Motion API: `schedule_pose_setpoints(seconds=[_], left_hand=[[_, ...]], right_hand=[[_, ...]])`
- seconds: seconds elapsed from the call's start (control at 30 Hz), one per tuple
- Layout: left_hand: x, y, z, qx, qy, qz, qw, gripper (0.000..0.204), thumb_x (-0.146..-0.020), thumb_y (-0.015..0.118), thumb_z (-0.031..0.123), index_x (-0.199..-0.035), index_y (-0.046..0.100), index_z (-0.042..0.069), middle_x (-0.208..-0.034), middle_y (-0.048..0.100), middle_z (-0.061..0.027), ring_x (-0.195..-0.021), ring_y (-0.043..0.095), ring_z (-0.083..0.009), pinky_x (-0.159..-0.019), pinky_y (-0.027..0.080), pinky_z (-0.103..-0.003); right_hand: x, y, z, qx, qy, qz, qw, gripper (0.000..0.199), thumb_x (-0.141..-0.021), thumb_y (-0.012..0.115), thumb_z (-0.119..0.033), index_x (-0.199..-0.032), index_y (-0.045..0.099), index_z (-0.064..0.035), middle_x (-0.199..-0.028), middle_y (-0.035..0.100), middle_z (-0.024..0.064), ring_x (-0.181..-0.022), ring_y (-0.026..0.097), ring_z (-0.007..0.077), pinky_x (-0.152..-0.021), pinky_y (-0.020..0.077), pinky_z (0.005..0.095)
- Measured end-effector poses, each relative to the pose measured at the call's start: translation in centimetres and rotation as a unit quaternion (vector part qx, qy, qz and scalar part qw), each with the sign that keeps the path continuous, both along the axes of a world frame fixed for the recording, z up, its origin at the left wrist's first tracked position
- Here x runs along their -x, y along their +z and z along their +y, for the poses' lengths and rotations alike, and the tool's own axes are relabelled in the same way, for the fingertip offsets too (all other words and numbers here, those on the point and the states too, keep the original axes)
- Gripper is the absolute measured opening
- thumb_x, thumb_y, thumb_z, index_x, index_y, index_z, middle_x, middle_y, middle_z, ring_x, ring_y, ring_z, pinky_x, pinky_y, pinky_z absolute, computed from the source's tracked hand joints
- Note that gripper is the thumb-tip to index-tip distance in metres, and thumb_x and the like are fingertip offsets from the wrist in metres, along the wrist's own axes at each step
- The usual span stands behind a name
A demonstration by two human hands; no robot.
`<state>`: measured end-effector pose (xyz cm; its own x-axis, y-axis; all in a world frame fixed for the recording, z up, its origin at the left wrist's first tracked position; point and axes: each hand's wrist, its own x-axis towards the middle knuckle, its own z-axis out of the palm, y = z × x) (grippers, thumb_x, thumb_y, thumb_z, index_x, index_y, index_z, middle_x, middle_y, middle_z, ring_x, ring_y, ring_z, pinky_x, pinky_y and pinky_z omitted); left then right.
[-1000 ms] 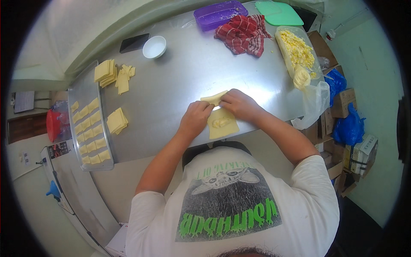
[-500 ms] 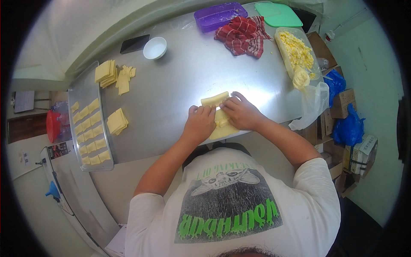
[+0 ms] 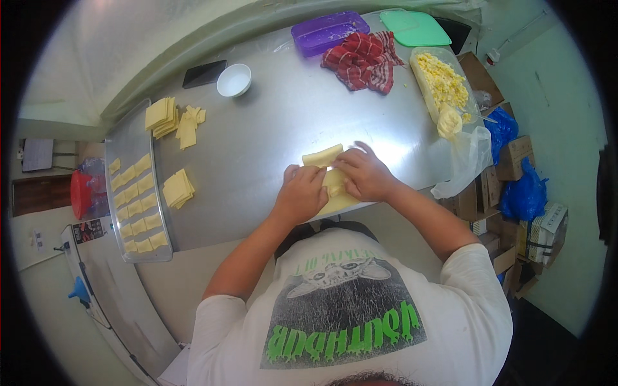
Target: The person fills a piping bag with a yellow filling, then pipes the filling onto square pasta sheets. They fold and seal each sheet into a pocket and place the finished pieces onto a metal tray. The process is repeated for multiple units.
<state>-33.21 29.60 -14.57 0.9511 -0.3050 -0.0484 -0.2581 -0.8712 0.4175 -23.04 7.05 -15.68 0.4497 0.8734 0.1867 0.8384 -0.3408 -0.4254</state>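
A pale yellow dough sheet [image 3: 337, 204] lies at the near edge of the metal table, partly covered by my hands. My left hand [image 3: 301, 193] has its fingers curled down on the left side of this sheet. On its far right side, my right hand [image 3: 368, 174] pinches the dough with its thumb and bent fingers, one finger lifted and blurred. A small lump under the dough or on it shows between the hands, but I cannot tell which. Just beyond my fingertips rests a finished-looking dough roll [image 3: 322, 156], apart from the sheet.
Left, a metal tray [image 3: 162, 219] holds rows of dough pieces; stacked dough squares [image 3: 178, 188] lie beside it. Farther back are a white bowl [image 3: 234, 80], phone [image 3: 204, 74], purple container [image 3: 320, 43], red cloth [image 3: 360, 61], green lid [image 3: 415, 27] and a tub of yellow filling [image 3: 441, 80].
The whole view has shifted slightly. Both hands stay at the dough sheet; my right fingers have moved a little, and the roll beyond them is more exposed.
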Motion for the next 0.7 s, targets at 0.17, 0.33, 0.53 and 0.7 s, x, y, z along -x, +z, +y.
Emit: schedule_pose_setpoints(seconds=[0.17, 0.33, 0.53, 0.7], left_hand=[[0.9, -1.3, 0.5, -0.048, 0.048, -0.016, 0.998, 0.087, -0.095, 0.060, 0.040, -0.158, 0.025, -0.009, -0.165, 0.029, -0.0263, -0.156, 0.024, -0.0345, -0.122, 0.015, -0.059], [0.7, -3.2, 0.1, -0.052, 0.070, 0.015, 0.996, 0.100, -0.098, 0.052, 0.059, -0.157, 0.017, -0.015, -0.164, 0.023, -0.0322, -0.156, 0.016, -0.0454, -0.121, 0.006, -0.068], [0.1, -1.5, -0.5, -0.067, 0.071, 0.058, 0.994, 0.102, -0.100, 0.048, 0.060, -0.157, 0.012, -0.017, -0.164, 0.023, -0.0349, -0.156, 0.014, -0.0488, -0.121, 0.000, -0.068], [0.3, -2.3, -0.5, -0.073, 0.066, 0.016, 0.995, 0.103, -0.097, 0.052, 0.063, -0.156, 0.019, -0.016, -0.162, 0.026, -0.0336, -0.155, 0.017, -0.0481, -0.120, 0.005, -0.071]], right_hand=[[1.6, 0.7, 0.7, 0.079, -0.096, -0.059, 0.990, 0.079, -0.101, 0.047, -0.053, -0.152, 0.037, 0.0071, -0.157, 0.040, 0.0263, -0.152, 0.030, 0.0367, -0.121, 0.0116, 0.0674], [1.3, -1.3, 1.7, 0.168, -0.068, -0.027, 0.983, 0.093, -0.103, 0.032, -0.063, -0.155, 0.025, 0.0146, -0.163, 0.031, 0.0287, -0.158, 0.016, 0.0384, -0.122, 0.0042, 0.0685], [0.6, -0.1, 1.5, 0.179, -0.061, 0.003, 0.982, 0.095, -0.104, 0.031, -0.064, -0.156, 0.022, 0.0150, -0.163, 0.028, 0.0301, -0.158, 0.015, 0.0400, -0.123, 0.0022, 0.0679], [0.9, -0.5, 1.7, 0.165, -0.077, 0.001, 0.983, 0.094, -0.104, 0.032, -0.063, -0.156, 0.021, 0.0149, -0.163, 0.029, 0.0303, -0.158, 0.015, 0.0401, -0.123, 0.0018, 0.0672]])
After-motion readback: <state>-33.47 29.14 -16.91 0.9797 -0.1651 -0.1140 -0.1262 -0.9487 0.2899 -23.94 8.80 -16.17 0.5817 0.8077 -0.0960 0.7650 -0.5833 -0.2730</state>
